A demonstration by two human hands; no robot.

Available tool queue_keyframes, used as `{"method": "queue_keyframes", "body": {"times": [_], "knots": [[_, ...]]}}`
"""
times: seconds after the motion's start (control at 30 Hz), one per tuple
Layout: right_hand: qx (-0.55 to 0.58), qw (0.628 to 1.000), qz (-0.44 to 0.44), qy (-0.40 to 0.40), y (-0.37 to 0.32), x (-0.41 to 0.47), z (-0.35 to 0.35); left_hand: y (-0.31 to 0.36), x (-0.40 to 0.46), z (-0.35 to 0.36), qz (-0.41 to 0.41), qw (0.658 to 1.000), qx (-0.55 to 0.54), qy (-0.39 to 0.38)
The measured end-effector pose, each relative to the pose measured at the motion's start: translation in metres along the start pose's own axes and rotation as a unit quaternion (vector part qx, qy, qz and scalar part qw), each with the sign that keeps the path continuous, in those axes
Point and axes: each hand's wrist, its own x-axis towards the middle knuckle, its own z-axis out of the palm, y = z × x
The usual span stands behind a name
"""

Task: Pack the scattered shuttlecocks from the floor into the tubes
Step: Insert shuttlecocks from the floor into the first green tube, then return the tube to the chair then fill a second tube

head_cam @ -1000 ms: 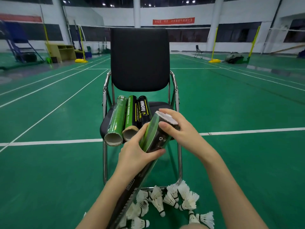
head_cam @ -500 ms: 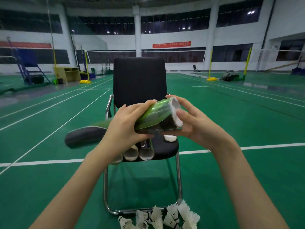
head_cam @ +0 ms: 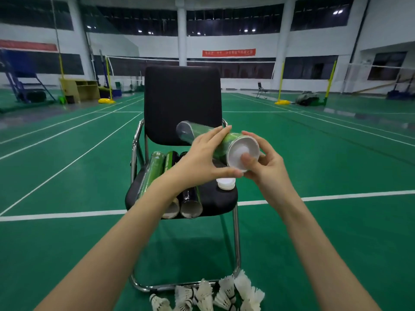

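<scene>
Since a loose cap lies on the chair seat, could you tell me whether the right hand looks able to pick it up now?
Probably not yet: the right hand is busy on the tube. The cap itself lies uncovered just below.

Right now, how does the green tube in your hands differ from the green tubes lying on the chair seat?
The held green tube is lifted, gripped by the left hand, white cap still on under the right hand. The tubes on the seat lie flat, near ends open. All share green-and-black wrapping.
</scene>
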Motion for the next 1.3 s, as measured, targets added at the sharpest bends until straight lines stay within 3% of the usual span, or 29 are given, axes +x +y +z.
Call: {"method": "queue_keyframes", "body": {"times": [0.1,0.43,0.63,0.77,1.2,1.3], "knots": [[-0.083,0.996,-0.014,-0.015,0.025,0.009,0.0,-0.022,0.0,0.013,-0.023,0.995,-0.091,-0.017],[-0.239,0.967,0.04,-0.075,0.124,0.035,-0.014,-0.107,-0.004,0.081,-0.08,0.985,-0.144,-0.056],[-0.384,0.917,0.058,-0.09,0.184,0.041,-0.03,-0.144,-0.004,0.115,-0.142,0.981,0.036,-0.13],[-0.409,0.907,0.012,-0.1,0.2,0.033,-0.026,-0.15,-0.007,0.124,-0.023,0.96,0.262,-0.098],[-0.446,0.877,0.037,-0.173,0.171,0.032,0.015,-0.157,-0.052,0.079,-0.121,0.963,0.223,-0.09],[-0.511,0.839,0.041,-0.184,0.167,0.031,0.037,-0.161,-0.075,0.064,-0.155,0.954,0.244,-0.082]]}}
